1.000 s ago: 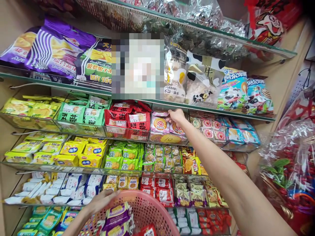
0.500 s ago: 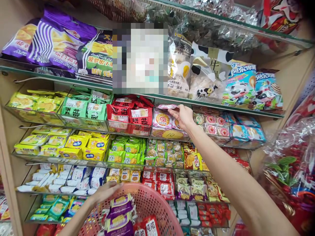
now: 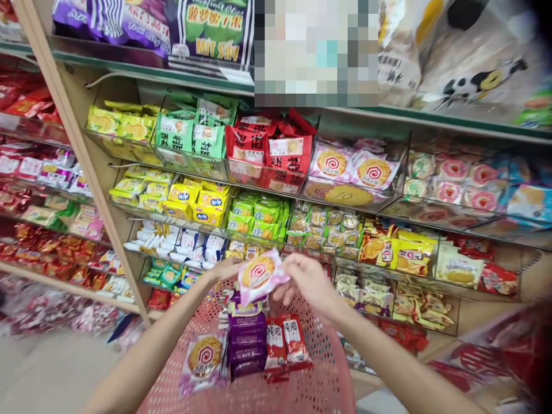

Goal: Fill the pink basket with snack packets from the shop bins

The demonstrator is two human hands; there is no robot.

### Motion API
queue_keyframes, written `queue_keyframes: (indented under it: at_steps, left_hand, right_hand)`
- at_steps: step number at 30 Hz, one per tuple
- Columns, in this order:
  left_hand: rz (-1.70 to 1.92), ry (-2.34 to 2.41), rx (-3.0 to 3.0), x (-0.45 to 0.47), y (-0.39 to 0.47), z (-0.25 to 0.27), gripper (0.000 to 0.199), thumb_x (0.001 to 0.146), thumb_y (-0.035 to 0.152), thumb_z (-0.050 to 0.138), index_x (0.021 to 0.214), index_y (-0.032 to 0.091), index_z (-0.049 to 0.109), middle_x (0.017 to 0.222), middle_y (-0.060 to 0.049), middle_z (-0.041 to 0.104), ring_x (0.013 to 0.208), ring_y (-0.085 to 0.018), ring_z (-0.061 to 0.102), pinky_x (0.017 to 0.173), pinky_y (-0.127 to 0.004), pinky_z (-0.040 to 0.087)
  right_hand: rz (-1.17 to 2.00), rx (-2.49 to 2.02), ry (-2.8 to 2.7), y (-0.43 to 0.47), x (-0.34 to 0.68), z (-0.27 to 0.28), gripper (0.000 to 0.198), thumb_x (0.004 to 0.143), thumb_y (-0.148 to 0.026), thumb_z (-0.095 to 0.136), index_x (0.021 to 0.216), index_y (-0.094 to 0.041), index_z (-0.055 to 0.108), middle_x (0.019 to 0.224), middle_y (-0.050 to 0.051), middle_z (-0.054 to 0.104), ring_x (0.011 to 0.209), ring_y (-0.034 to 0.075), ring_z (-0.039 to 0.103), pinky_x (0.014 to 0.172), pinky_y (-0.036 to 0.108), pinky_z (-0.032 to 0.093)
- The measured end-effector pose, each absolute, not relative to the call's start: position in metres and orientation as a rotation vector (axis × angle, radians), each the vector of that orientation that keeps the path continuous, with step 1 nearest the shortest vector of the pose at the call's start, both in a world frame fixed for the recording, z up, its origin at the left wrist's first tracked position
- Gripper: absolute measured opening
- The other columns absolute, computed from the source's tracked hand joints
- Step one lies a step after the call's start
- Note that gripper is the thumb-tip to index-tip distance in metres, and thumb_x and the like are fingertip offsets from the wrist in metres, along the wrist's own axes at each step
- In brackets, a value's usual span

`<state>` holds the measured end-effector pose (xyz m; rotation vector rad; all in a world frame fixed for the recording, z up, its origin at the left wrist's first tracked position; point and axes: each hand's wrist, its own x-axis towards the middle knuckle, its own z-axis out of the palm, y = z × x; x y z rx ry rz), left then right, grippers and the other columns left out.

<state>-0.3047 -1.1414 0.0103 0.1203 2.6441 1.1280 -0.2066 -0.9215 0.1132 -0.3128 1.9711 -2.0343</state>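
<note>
My right hand (image 3: 308,284) pinches the right edge of a biscuit packet (image 3: 259,272), a round biscuit in a pink and white wrapper with a red spiral. The packet is over the far part of a pink plastic basket (image 3: 330,368) with holes in its wall. At the basket's far rim is my left hand (image 3: 226,269), gripping it, its fingertips partly hidden behind the packet. In the basket lie a matching biscuit packet (image 3: 202,362), purple biscuit packs (image 3: 248,342) and red-and-white packets (image 3: 288,342).
Ahead, tilted shelf bins hold more pink biscuit packets (image 3: 353,164), red packets (image 3: 269,146), green packets (image 3: 192,129) and yellow packs (image 3: 196,198). A glass shelf edge (image 3: 164,72) runs above them. A wooden upright (image 3: 86,155) divides the shelving at left.
My right hand has come down from the pink biscuit bin to the basket, bringing a packet. The view has shifted left and downward, showing more of the basket. My left hand stays at the rim.
</note>
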Motion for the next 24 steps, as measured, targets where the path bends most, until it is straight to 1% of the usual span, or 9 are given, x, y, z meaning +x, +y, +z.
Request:
queue_keyframes:
  at_steps: [2,5,9,12,17,20,24]
  left_hand:
    - [1.081,2.658,0.077,-0.303,-1.141,0.011,0.084,0.065,0.08,0.032,0.107,0.015,0.065,0.113,-0.012,0.066,0.105,-0.032,0.056,0.087,-0.037,0.041]
    - [1.016,2.687,0.015,-0.299,-1.14,0.014,0.089,0.066,0.081,0.028,0.117,0.015,0.06,0.123,-0.014,0.059,0.113,-0.035,0.051,0.09,-0.038,0.038]
    - [0.972,2.699,-0.003,-0.294,-1.14,0.018,0.089,0.067,0.081,0.026,0.114,0.015,0.062,0.118,-0.014,0.063,0.111,-0.034,0.053,0.088,-0.038,0.04]
    - [0.963,2.712,0.004,-0.294,-1.142,0.018,0.088,0.067,0.081,0.025,0.112,0.016,0.063,0.118,-0.013,0.063,0.109,-0.034,0.054,0.09,-0.038,0.04]
    - [0.971,2.705,0.017,-0.295,-1.144,0.016,0.087,0.066,0.082,0.024,0.109,0.017,0.064,0.118,-0.012,0.063,0.106,-0.032,0.056,0.09,-0.037,0.04]
    - [0.974,2.7,0.024,-0.295,-1.142,0.018,0.091,0.066,0.083,0.024,0.114,0.015,0.062,0.122,-0.015,0.06,0.11,-0.033,0.053,0.091,-0.038,0.038]
    - [0.987,2.695,0.087,-0.292,-1.138,0.023,0.093,0.068,0.082,0.021,0.117,0.013,0.06,0.122,-0.017,0.06,0.112,-0.033,0.051,0.092,-0.038,0.036]
  right_hand:
    - [-1.926,-0.299,1.899,-0.944,-0.195,0.08,0.021,0.073,-0.037,0.054,0.071,-0.018,0.044,0.052,-0.003,0.059,0.041,0.013,0.061,0.033,0.016,0.04]
    - [-1.84,-0.286,1.868,-0.975,-0.183,0.039,0.023,0.07,-0.038,0.055,0.07,-0.019,0.043,0.045,-0.007,0.052,0.038,0.014,0.059,0.029,0.015,0.035]
    - [-1.752,-0.295,1.935,-1.006,-0.169,0.004,0.02,0.07,-0.035,0.053,0.066,-0.019,0.042,0.043,-0.006,0.05,0.035,0.013,0.057,0.026,0.013,0.031]
    - [-1.756,-0.276,1.946,-1.022,-0.16,-0.01,0.02,0.07,-0.032,0.053,0.064,-0.018,0.041,0.044,-0.006,0.049,0.035,0.013,0.057,0.024,0.012,0.027]
    - [-1.824,-0.2,1.871,-1.037,-0.155,-0.021,0.02,0.069,-0.031,0.053,0.062,-0.019,0.04,0.042,-0.008,0.046,0.035,0.016,0.058,0.023,0.015,0.033]
    - [-1.824,-0.185,1.854,-1.041,-0.154,-0.028,0.023,0.068,-0.032,0.055,0.058,-0.02,0.039,0.038,-0.008,0.043,0.035,0.018,0.059,0.022,0.016,0.034]
    - [-1.848,-0.188,1.798,-1.043,-0.154,-0.048,0.023,0.064,-0.033,0.057,0.056,-0.021,0.038,0.038,-0.01,0.042,0.034,0.021,0.059,0.021,0.019,0.035]
